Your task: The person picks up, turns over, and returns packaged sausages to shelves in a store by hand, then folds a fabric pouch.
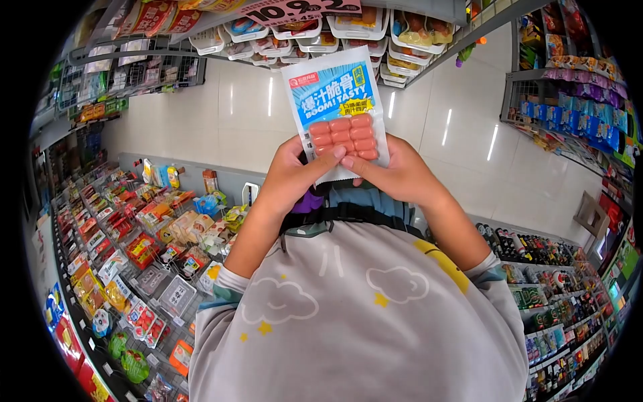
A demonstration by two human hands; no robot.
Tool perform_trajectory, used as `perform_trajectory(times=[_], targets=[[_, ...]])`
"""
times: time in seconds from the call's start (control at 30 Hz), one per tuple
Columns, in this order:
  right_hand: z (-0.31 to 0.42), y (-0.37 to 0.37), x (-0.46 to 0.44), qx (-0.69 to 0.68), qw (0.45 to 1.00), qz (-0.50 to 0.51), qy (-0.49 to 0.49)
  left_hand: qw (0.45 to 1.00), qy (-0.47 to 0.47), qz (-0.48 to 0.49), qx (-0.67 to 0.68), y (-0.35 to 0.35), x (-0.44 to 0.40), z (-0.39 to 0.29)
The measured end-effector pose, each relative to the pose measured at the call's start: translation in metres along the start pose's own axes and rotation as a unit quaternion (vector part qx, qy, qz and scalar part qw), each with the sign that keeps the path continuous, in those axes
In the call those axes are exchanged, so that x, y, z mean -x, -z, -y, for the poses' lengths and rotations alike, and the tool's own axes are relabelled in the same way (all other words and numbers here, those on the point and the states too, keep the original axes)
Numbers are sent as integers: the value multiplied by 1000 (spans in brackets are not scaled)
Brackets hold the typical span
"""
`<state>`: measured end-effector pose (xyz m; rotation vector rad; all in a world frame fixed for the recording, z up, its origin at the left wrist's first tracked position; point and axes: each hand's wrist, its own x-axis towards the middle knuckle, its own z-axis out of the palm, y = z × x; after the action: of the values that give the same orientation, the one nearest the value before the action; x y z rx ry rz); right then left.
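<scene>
Between both hands I hold a flat blue and white pack of small sausages (338, 110), its printed front turned up toward me. Pink sausages in rows show through the lower part of the pack. My left hand (298, 167) grips the lower left side, thumb lying across the front. On the lower right side my right hand (395, 171) is closed the same way, and the two thumb tips nearly meet over the sausages. Most of the other fingers are hidden behind the pack.
White trays of packed goods (358, 25) stand ahead under a pink price sign (301, 9). Racks of hanging snack packs (144, 248) run along the left. Bottle shelves (529, 244) are at the lower right, bagged goods (576, 114) at the upper right. Pale tiled floor (221, 114) lies between.
</scene>
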<state>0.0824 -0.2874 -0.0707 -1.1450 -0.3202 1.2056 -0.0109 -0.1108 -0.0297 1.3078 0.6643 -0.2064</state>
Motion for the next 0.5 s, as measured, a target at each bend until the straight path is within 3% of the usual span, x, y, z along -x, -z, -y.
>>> perform_trajectory(times=[0.07,0.3,0.37,0.4,0.47,0.5], targets=[[-5,-3,-1,-2,999,-36,19,999,51,2,-3,-1,0,-5],[0,-2,2,-34,997,-66,29,999,29,-5,-11,-7,-6,-4],[-3,15,0,92,992,-11,80,1000,-7,-14,-2,-11,-7,-1],[5,16,2,90,993,-10,80,1000,-6,-16,-4,-12,-7,-1],[29,18,5,-61,996,55,43,999,-16,3,-27,-13,-7,-2],[23,19,3,-64,995,55,45,999,-15,3,-30,-14,-6,-5]])
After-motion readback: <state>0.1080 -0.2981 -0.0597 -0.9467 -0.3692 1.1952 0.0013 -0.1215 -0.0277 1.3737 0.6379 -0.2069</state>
